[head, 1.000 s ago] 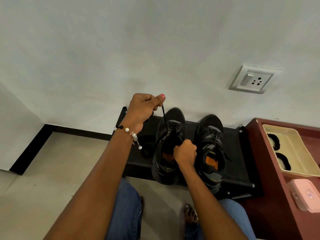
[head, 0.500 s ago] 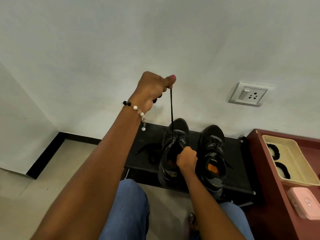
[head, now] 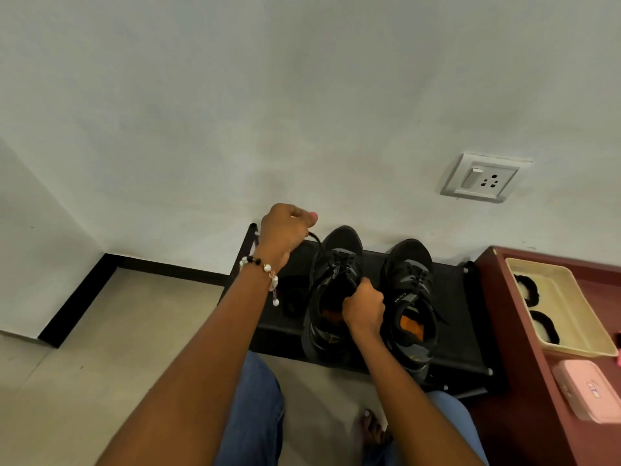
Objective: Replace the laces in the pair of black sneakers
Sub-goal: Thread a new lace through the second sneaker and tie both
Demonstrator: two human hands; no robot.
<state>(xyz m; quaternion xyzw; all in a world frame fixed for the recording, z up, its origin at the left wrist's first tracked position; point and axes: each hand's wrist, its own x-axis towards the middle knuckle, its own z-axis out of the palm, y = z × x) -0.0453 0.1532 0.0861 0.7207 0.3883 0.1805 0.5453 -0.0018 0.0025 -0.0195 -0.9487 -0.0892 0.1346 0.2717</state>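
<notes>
Pinching black lace [head: 314, 245] in my left hand [head: 284, 235]; right hand [head: 363, 306] grips left shoe [head: 331, 297] collar. Pair sits on bench [head: 463, 331] near back edge. Pull lace straight, steady, shoe braced, no snagging.

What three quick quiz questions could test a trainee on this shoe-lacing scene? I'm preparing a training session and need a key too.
1. True or false: the left hand pinches a black lace leading to the left sneaker.
2. Which is the right hand gripping? A) the pink box B) the left sneaker's opening C) the wall socket
3. Fill in: both sneakers stand on a black ____.

Key
1. True.
2. B; the right sneaker is untouched.
3. Rack, beside the red cabinet that holds a cream tray.
</notes>
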